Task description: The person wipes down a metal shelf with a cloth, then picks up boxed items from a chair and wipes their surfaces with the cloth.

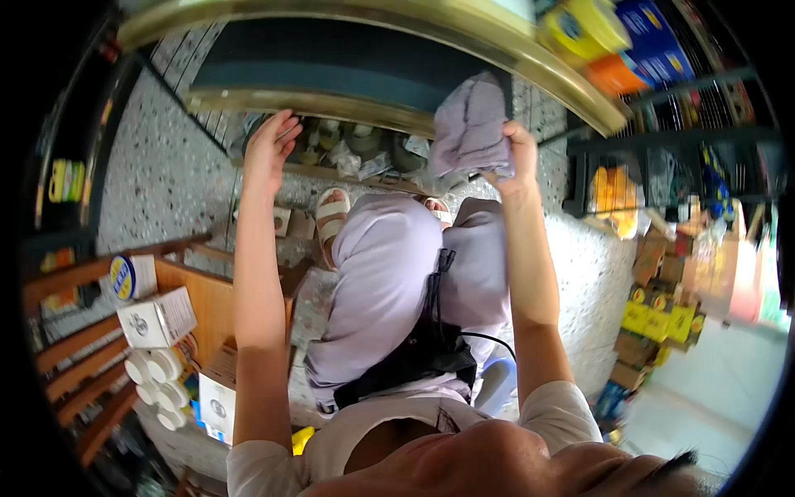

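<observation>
My right hand [517,161] grips a folded, greyish-purple cloth [472,128]. The cloth overlaps the right end of a dark shelf [331,62] with a gold-coloured front edge [323,106]. Just below that edge, toward its left end, my left hand [269,149] is held with fingers apart and slightly bent, nothing in it. Whether its fingertips touch the edge I cannot tell. Under the shelf lies a low level [356,153] with several small items and clear plastic wrappings, partly hidden by the cloth and my knees.
Another gold-edged shelf [397,10] crosses above. At left, a wooden bench [195,286] bears white boxes [157,319] and white-lidded tubs [157,369]. Racks of packaged goods [654,50] stand at right, with stacked cartons [650,319] below. Speckled floor [149,190] shows around my sandalled feet [333,219].
</observation>
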{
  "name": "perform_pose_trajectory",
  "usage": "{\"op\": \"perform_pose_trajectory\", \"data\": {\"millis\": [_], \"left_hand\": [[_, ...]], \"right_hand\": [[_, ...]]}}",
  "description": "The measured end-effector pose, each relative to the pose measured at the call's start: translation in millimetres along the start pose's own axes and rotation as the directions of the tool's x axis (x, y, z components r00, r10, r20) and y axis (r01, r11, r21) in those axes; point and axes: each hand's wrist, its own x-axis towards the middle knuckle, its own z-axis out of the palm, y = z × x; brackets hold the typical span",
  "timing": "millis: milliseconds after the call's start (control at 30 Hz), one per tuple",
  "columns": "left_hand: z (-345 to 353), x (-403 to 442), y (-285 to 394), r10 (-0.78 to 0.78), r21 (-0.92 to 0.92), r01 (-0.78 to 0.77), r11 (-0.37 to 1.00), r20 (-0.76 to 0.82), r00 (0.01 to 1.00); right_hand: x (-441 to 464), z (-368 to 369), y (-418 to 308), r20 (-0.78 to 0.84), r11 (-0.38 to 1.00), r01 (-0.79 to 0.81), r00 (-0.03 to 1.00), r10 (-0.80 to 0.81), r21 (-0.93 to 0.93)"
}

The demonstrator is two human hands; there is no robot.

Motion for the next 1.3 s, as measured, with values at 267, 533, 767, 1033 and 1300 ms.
{"op": "perform_pose_trajectory", "data": {"millis": [267,533,767,1033,1300], "left_hand": [[17.6,-11.4,-37.9,-0.107,0.107,0.09,0.99,0.161,0.981],[145.3,-120.4,-28.8,-0.231,0.395,0.012,0.919,0.513,0.827],[153.3,-130.5,-25.7,0.008,0.106,-0.07,0.992,0.493,0.87],[146.2,-145.8,50.5,0.285,-0.111,-0.264,0.958,0.285,0.915],[134.4,-160.4,118.7,0.432,0.198,-0.456,0.868,0.155,0.889]], "right_hand": [[-73.2,14.4,26.1,-0.032,0.979,0.186,0.982,-0.184,0.079],[-85.8,-2.4,28.9,0.068,0.977,0.176,0.98,-0.185,0.122],[-58.7,-4.3,25.1,0.198,0.987,0.061,0.976,-0.09,0.148],[-37.0,33.4,57.6,0.235,1.0,-0.006,0.972,0.011,-0.022],[5.3,50.9,82.9,0.393,0.938,0.167,0.919,-0.036,-0.305]]}}
